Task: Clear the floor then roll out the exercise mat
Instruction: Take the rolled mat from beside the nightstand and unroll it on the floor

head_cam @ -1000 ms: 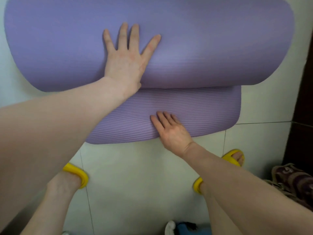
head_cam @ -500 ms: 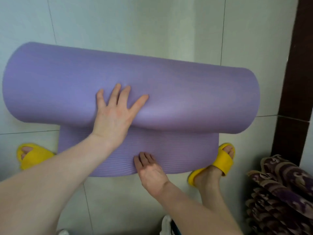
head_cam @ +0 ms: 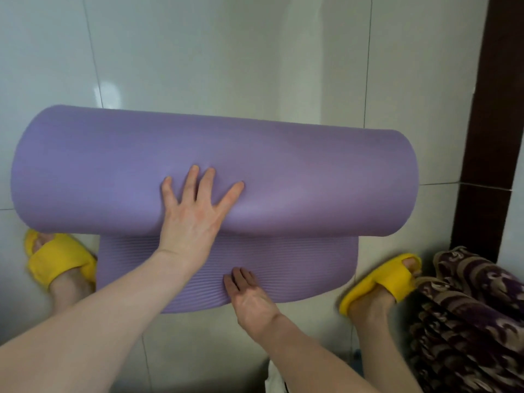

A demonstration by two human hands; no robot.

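Purple foam everywhere: the exercise mat (head_cam: 312, 180) lies on the glossy white floor tiles (head_cam: 226, 66). It's mostly rolled into a fat tube, with a short ribbed strip laid flat on our side of it.

Our left hand (head_cam: 195, 219) is flat on the roll, fingers straight and fanned out, nothing curled round it. The foam dents a bit under the palm, and the tube runs well past those fingertips on both sides.

Our right hand (head_cam: 249, 299) sits lower, fingers straight and close together, pressing on the flat strip near its free edge, so no grip there either.

Out to the left of the left fingers is our left slipper (head_cam: 59, 262), yellow, right up against the strip's corner. The right slipper (head_cam: 380, 282) is off to the right of the right fingers, apart from the mat. Just past that one there's a dark patterned fabric (head_cam: 467, 307) bunched up, with a dark brown strip (head_cam: 493, 109) running up beyond it.
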